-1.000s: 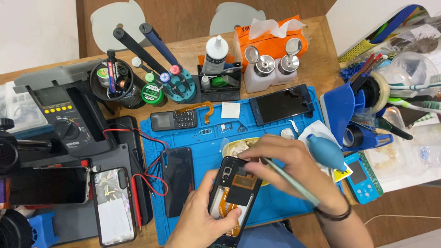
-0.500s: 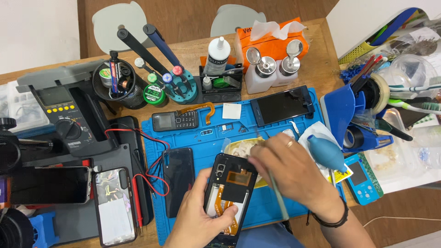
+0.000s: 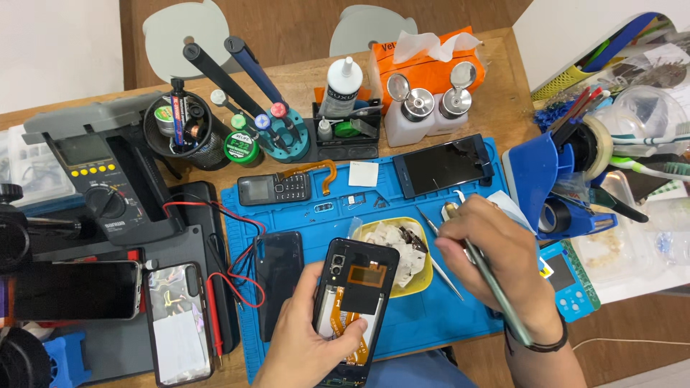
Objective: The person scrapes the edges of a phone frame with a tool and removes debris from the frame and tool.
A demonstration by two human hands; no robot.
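Wooden desk (image 3: 496,93) fills the frame, seen from above and crowded nearly edge to edge. At centre lies a blue work mat (image 3: 431,323), its lower edge close to the bottom of the frame.

Lower centre, the left hand (image 3: 309,345) grasps an opened phone (image 3: 353,302) with its back cover off, thumb on the left edge and fingers curled over the lower part; an orange ribbon cable shows inside. The phone sits over the mat, tilted slightly.

Right of centre, the right hand (image 3: 496,266) is closed around a slim dark tool (image 3: 496,294) that runs diagonally toward the wrist. Its tip is hidden by the fingers. Silver tweezers (image 3: 440,251) lie on the mat just left of this hand, beside a yellow dish (image 3: 425,276) holding crumpled white wipes. The dish sits just right of the phone.

On the mat's left part rests a black phone cover (image 3: 279,276), next to red test leads. A small keypad phone (image 3: 274,189) and a dark glass screen panel (image 3: 447,165) lie along the mat's upper edge.

Open room is scarce: bare mat shows only in a strip between the dish and the mat's lower right edge.

Upper left stands a grey multimeter (image 3: 100,187). Upper centre holds a mesh cup of tools, screwdrivers in a stand, two white pump bottles (image 3: 431,108) and an orange tissue box (image 3: 431,68). A blue tape dispenser (image 3: 553,179) crowds the right edge. Two more phones lie at lower left.
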